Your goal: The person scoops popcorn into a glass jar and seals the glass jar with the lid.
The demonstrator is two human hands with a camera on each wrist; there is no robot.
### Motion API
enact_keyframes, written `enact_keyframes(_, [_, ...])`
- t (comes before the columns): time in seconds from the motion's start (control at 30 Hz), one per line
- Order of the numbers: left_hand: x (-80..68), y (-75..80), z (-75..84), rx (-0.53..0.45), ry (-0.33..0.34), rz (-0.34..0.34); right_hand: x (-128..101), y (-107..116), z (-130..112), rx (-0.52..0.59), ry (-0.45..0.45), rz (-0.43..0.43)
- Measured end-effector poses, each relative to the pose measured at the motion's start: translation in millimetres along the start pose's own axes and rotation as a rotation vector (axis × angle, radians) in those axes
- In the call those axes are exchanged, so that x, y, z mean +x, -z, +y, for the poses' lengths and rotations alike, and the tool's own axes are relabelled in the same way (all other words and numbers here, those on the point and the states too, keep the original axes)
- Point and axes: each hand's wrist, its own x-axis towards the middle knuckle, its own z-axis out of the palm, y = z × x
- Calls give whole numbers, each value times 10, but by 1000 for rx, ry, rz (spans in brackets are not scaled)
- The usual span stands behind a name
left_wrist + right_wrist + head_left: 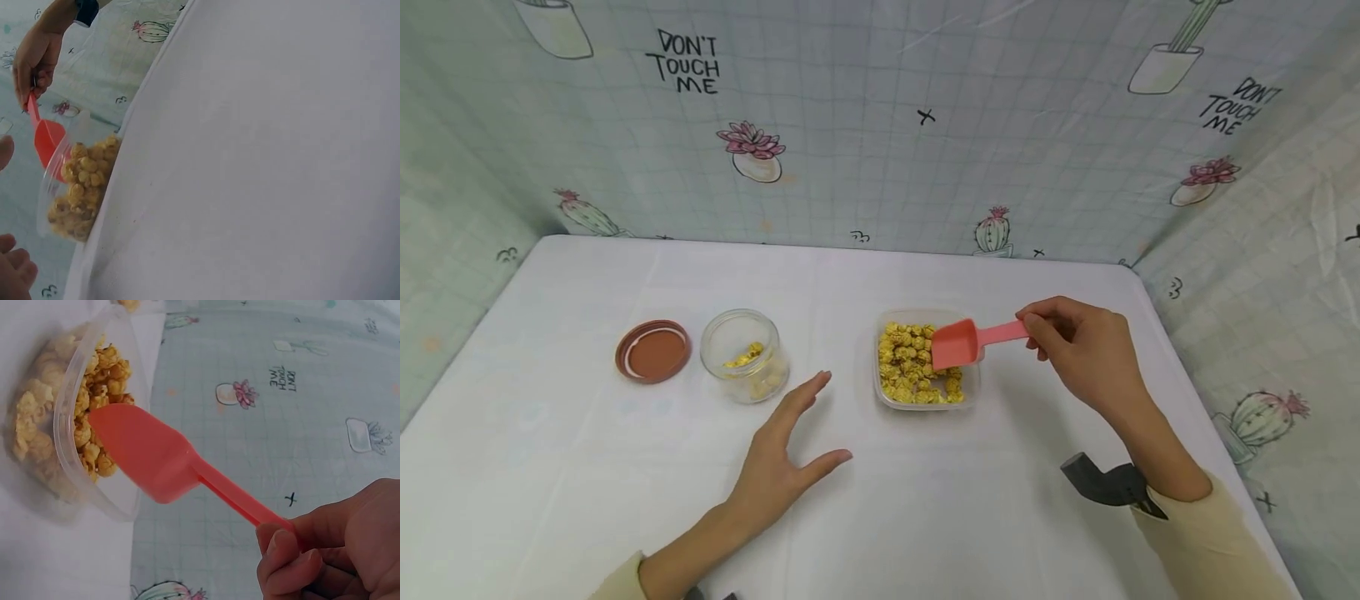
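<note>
My right hand [1086, 350] pinches the handle of a coral-pink scoop [957, 343] between thumb and fingers. The scoop's blade overlaps a clear square plastic tub [927, 407] of yellow caramel popcorn [904, 354]; in the right wrist view its tip [100, 419] lies right at the popcorn. My left hand [778, 467] holds nothing, thumb and fingers spread apart over the table, between the tub and a round clear jar [741, 321]. Some popcorn [748, 356] lies inside that jar. Its mouth is uncovered.
A brown round lid [653, 352] rests on the table left of the jar. The white-covered table [887, 517] ends at a patterned cloth backdrop [850, 108], with cloth along both sides too. A dark wrist strap [1105, 482] sits on the right forearm.
</note>
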Motion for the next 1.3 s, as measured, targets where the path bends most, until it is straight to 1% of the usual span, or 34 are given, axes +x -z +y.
enact_keyframes(0.1, [126, -68, -92, -39, 109, -67, 36, -4, -51, -19, 39, -2])
enact_keyframes(0.2, [261, -138, -155, -91, 184, -103, 81, -14, -101, -39, 83, -5])
enact_keyframes(0.33, [399, -249, -200, -126, 211, -127, 118, -6, -139, -70, 127, -5])
enact_keyframes(0.47, [466, -335, -212, -130, 224, -143, 141, 0, -161, -105, 155, -4])
enact_keyframes(0.57, [487, -375, -211, -132, 223, -153, 168, -4, -182, -126, 176, -2])
enact_keyframes(0.67, [496, -394, -209, -131, 225, -162, 209, -17, -200, -141, 178, -18])
enact_keyframes(0.83, [506, -389, -190, -119, 241, -174, 272, -53, -202, -146, 150, -75])
enact_keyframes(0.93, [512, -392, -173, -113, 244, -184, 292, -82, -169, -142, 133, -124])
enact_keyframes(1.07, [523, -407, -172, -110, 231, -190, 279, -116, -92, -107, 74, -176])
enact_keyframes(1.17, [532, -414, -182, -105, 219, -189, 244, -145, -11, -60, 28, -178])
enact_keyframes(1.3, [536, -416, -204, -87, 227, -185, 174, -216, 102, -6, 7, -156])
